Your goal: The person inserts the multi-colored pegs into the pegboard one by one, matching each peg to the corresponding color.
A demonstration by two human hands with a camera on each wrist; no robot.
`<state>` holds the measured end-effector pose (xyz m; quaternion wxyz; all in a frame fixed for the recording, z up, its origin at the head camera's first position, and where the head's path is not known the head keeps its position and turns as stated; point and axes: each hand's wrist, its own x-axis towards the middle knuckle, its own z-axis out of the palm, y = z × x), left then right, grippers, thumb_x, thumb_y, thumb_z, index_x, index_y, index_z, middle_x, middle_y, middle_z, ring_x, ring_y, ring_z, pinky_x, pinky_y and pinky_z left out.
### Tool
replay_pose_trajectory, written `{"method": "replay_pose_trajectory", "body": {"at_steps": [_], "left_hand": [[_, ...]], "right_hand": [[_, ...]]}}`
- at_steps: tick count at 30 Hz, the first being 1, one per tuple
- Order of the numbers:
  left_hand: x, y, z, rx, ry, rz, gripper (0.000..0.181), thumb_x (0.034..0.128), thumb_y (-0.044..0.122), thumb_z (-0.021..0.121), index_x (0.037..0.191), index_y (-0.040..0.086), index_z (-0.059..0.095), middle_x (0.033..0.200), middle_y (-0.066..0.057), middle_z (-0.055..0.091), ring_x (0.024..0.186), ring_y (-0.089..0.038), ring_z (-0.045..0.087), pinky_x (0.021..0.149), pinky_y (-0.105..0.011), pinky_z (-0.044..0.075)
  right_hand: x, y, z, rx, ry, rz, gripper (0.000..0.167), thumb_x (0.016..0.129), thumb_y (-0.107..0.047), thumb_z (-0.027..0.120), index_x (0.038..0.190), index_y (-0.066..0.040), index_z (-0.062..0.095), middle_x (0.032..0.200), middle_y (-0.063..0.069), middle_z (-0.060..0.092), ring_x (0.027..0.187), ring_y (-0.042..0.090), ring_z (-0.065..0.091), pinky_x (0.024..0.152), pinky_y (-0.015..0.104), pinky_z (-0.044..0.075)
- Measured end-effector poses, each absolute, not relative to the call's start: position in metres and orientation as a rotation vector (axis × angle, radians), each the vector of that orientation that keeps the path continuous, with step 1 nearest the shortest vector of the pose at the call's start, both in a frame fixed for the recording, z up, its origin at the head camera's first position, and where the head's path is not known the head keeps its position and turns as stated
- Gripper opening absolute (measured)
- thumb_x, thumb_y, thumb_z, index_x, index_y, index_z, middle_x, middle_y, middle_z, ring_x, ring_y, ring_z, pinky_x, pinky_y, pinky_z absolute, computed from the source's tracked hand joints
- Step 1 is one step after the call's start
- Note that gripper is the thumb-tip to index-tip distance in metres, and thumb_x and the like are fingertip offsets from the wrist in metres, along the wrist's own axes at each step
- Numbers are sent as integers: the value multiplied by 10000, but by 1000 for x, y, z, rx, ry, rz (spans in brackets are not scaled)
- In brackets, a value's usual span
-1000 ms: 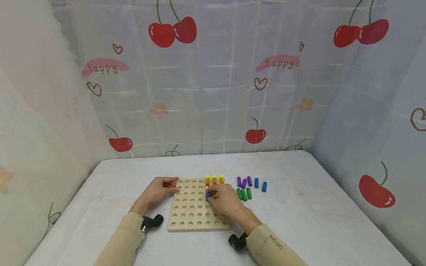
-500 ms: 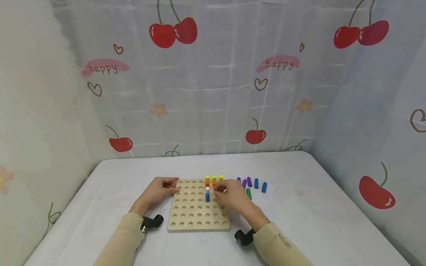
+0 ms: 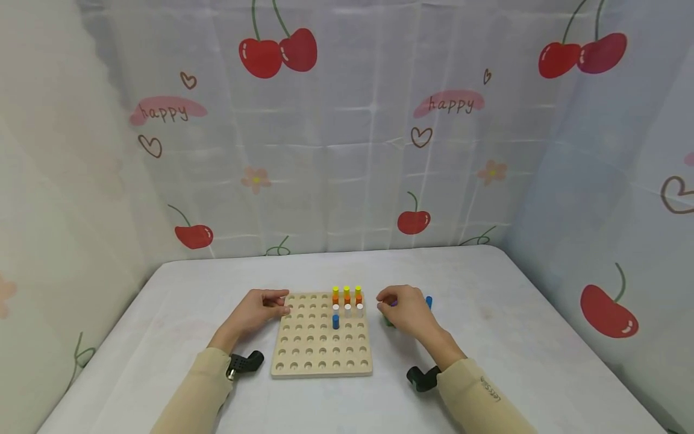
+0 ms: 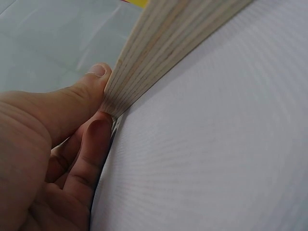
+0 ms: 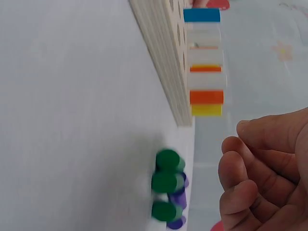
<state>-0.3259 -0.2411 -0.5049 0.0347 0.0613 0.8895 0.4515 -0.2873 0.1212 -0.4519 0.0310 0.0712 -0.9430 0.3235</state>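
Observation:
A square wooden pegboard (image 3: pixel 302 358) with rows of round holes lies flat on the table. My left hand (image 3: pixel 253 314) holds its far left corner; in the left wrist view the thumb and a finger touch the layered edge. Three yellow pegs (image 3: pixel 347 290) stand at the back right, with orange pegs (image 3: pixel 347 300), white pegs (image 3: pixel 347 311) and a single blue peg (image 3: pixel 335 322) in front. Over the loose pegs hovers my right hand (image 3: pixel 408 310), fingers loosely bent and holding nothing. Below it, the right wrist view shows green pegs (image 5: pixel 166 183) and purple pegs (image 5: pixel 179 199).
A loose blue peg (image 3: pixel 429 302) shows just behind my right hand, which covers most of the other loose pegs. White cloth covers the table (image 3: pixel 504 337). A curtain (image 3: pixel 352 181) printed with cherries hangs behind it.
My right hand has let go of the blue peg, now upright in the board, and moved right and off the board to the loose pegs. My left hand stays at the corner.

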Motion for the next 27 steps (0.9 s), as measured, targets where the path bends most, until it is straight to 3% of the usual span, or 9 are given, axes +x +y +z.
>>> {"method": "replay_pose_trajectory", "body": {"at_steps": [12,19,27], "left_hand": [[-326,-242,-505,191,2737,1378,523,870,249,844,1347,95,694,1013,-11,716,901,-149,601,785,-275,475],[-327,-241,-505,192,2723,1392,520,863,233,850,1342,97,698,998,-14,716,888,-156,602,774,-263,477],[-326,-242,-506,240,2730,1407,492,885,189,827,1338,53,691,986,-22,726,871,-130,606,733,-222,473]], "right_hand": [[-300,173,-451,30,-2864,1043,207,957,-158,707,1139,-70,752,997,66,725,927,228,608,702,315,521],[-308,201,-459,-77,-2843,1038,244,966,-173,689,1169,-44,729,1046,144,706,867,246,608,650,293,519],[-314,213,-470,-191,-2859,1021,267,962,-199,710,1149,-10,713,1012,162,693,887,264,610,730,349,524]]}}
